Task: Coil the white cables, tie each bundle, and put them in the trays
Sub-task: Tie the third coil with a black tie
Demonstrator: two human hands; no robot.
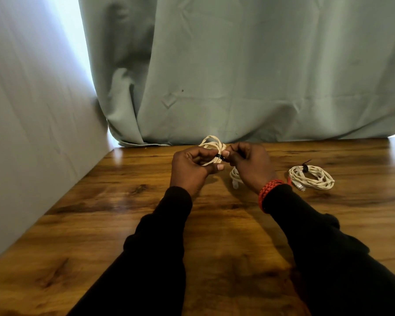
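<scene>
At the frame's centre, the left hand [192,166] and right hand [249,164] hold a white coil [211,143] just above the table [100,213]. Both sets of fingers are closed, pinching a small black tie [220,156] on the coil; its fastening is too small to make out. The hands hide most of the coil, and a loose cable end [235,179] shows below the right hand. A tied bundle [311,177] lies on the table right of centre.

Glossy dark-grained wooden table [114,215], tied white cable coil [311,177] lying flat toward its right side
</scene>
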